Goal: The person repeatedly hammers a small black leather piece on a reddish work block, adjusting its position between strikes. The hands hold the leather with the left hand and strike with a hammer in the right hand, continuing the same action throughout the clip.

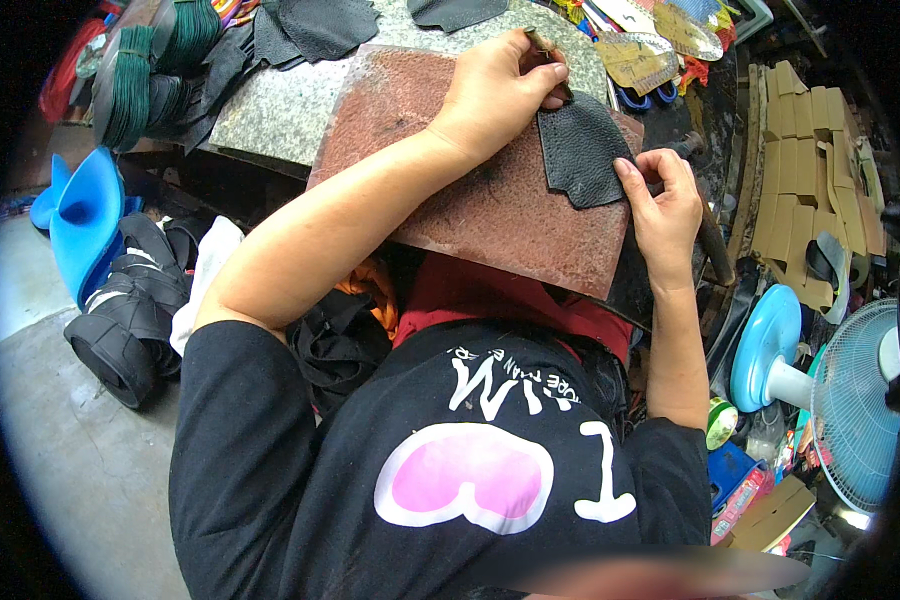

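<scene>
A piece of black grained leather (pixel 592 155) with a rounded top and a notched lower edge lies on a worn reddish-brown board (pixel 450 215). My left hand (pixel 495 90) is closed on a slim, dark brownish tool, its shaft (pixel 540 45) showing above the fingers. The tool's lower end meets the leather's upper left edge; its exact kind is unclear. At the leather's right edge, my right hand (pixel 667 205) pinches the rim between thumb and curled fingers.
Under the board is a speckled grey stone tabletop (pixel 260 118) with more black leather pieces (pixel 315 28). Green cord bundles (pixel 130 85) hang at the left. Yellowish translucent templates (pixel 635 62) lie at the far right. A blue fan (pixel 858 400) and cardboard pieces (pixel 795 130) stand to the right.
</scene>
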`<action>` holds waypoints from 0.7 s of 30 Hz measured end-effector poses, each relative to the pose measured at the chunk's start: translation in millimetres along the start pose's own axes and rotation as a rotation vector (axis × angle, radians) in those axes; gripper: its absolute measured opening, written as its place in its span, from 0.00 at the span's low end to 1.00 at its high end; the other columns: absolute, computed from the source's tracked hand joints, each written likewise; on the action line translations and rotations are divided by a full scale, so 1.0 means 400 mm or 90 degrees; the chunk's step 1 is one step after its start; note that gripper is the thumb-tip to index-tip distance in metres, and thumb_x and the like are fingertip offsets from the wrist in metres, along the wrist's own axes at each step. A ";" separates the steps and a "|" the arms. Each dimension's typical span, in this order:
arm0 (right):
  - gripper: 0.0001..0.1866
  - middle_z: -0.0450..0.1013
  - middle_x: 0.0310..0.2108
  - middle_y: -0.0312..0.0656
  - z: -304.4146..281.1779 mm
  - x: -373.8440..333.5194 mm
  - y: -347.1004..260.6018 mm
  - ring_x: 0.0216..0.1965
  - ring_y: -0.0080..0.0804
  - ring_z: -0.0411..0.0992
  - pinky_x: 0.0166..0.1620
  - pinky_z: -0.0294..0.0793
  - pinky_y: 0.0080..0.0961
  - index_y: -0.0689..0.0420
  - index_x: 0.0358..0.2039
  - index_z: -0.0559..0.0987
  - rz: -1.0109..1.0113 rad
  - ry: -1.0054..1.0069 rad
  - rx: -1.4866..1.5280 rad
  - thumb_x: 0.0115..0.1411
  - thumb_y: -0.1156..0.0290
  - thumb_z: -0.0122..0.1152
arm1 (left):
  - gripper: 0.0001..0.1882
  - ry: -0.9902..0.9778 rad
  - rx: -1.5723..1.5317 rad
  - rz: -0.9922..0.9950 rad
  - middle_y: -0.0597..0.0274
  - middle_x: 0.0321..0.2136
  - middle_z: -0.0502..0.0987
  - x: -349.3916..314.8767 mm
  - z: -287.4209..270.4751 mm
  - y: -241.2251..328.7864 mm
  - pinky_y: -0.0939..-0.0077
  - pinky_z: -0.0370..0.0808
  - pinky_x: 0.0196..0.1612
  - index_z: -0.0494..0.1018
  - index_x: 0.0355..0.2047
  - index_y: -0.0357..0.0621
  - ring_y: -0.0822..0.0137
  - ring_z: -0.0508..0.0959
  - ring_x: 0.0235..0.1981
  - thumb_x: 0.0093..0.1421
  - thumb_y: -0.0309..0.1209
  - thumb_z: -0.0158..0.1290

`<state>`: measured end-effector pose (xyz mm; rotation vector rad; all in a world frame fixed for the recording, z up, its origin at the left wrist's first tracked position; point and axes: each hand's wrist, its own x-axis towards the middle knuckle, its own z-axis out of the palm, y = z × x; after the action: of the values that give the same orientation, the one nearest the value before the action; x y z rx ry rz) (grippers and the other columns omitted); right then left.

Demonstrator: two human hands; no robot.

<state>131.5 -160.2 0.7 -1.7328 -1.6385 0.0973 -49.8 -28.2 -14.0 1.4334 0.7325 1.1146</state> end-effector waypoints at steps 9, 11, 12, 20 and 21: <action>0.11 0.70 0.25 0.37 -0.002 0.002 0.003 0.28 0.25 0.66 0.34 0.68 0.23 0.62 0.28 0.76 0.007 -0.020 -0.007 0.56 0.70 0.70 | 0.08 -0.025 -0.047 0.005 0.55 0.31 0.82 0.011 -0.001 -0.001 0.81 0.82 0.34 0.75 0.39 0.31 0.71 0.83 0.31 0.64 0.26 0.55; 0.11 0.70 0.24 0.38 0.000 0.002 0.002 0.28 0.29 0.68 0.34 0.68 0.25 0.61 0.27 0.76 0.013 -0.018 -0.006 0.55 0.69 0.70 | 0.08 -0.033 0.006 0.000 0.55 0.32 0.82 0.009 0.001 -0.002 0.81 0.82 0.34 0.75 0.40 0.31 0.71 0.83 0.31 0.64 0.25 0.55; 0.12 0.71 0.24 0.39 0.001 0.002 0.000 0.29 0.33 0.69 0.34 0.69 0.28 0.59 0.27 0.75 0.015 -0.015 -0.004 0.54 0.67 0.70 | 0.08 -0.037 0.033 -0.002 0.55 0.32 0.82 0.008 0.000 -0.002 0.81 0.82 0.34 0.75 0.40 0.31 0.71 0.83 0.31 0.64 0.25 0.55; 0.12 0.72 0.24 0.40 -0.003 0.003 0.004 0.29 0.36 0.72 0.34 0.70 0.31 0.58 0.26 0.75 0.016 -0.014 -0.001 0.54 0.66 0.70 | 0.08 -0.042 -0.006 -0.014 0.55 0.31 0.82 0.013 0.004 -0.006 0.81 0.82 0.35 0.75 0.39 0.30 0.71 0.83 0.31 0.63 0.24 0.56; 0.12 0.72 0.25 0.40 -0.001 0.001 0.006 0.29 0.36 0.72 0.34 0.70 0.31 0.58 0.26 0.75 0.016 -0.015 -0.005 0.54 0.66 0.70 | 0.08 -0.043 -0.018 -0.016 0.55 0.31 0.82 0.013 0.005 -0.006 0.81 0.82 0.35 0.76 0.39 0.30 0.71 0.83 0.31 0.63 0.24 0.56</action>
<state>133.7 -159.8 -0.2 -1.7635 -1.6364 0.1238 -45.8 -23.8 -15.0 1.4272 0.6817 1.0486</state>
